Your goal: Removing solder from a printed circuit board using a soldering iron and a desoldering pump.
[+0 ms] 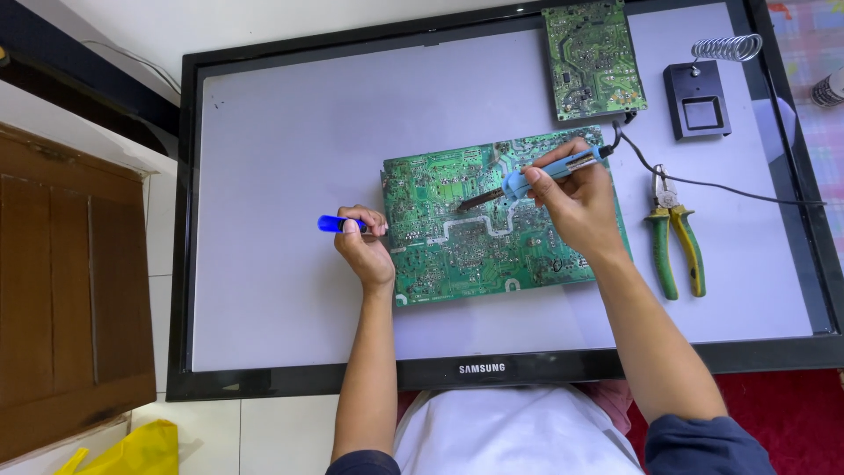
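A large green circuit board [457, 255] lies solder side up on a flat screen panel [290, 158] with a black frame. My right hand [576, 198] grips a blue-handled soldering iron [536, 179], its dark tip resting on the middle of the board. My left hand [365, 242] rests at the board's left edge and holds a small blue tool [338, 224] that points left, away from the board. A black cable [703, 183] runs from the iron's rear to the right.
A smaller green circuit board [593, 57] lies at the top of the panel. A black soldering iron stand [699, 97] with a wire coil sits beside it. Green-and-yellow-handled pliers [675, 237] lie at the right. A wooden cabinet [70, 299] stands at the left.
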